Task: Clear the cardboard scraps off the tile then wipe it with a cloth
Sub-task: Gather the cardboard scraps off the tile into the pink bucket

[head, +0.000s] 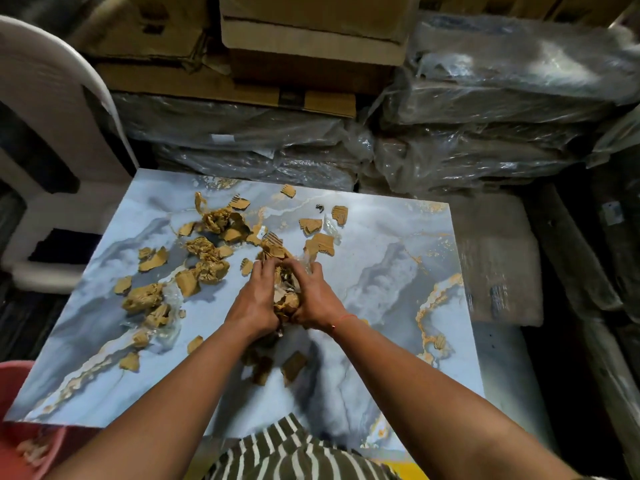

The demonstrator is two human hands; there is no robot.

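Cardboard scraps (211,271) litter the marbled tile (381,271), mostly from nine to twelve o'clock. Your left hand (254,303) and right hand (313,301) cup one clump at centre, fingers curled round it, thumbs nearly meeting.

Both of your forearms extend forward, bare, and converge toward the centre. Your left hand (254,299) and right hand (313,299) sit side by side, backs up, heels close together and fingers pointing away from you. The fingers of both hands curl inward, cupping a bundle of cardboard scraps (286,301) between the palms. A thin red thread circles your right wrist.
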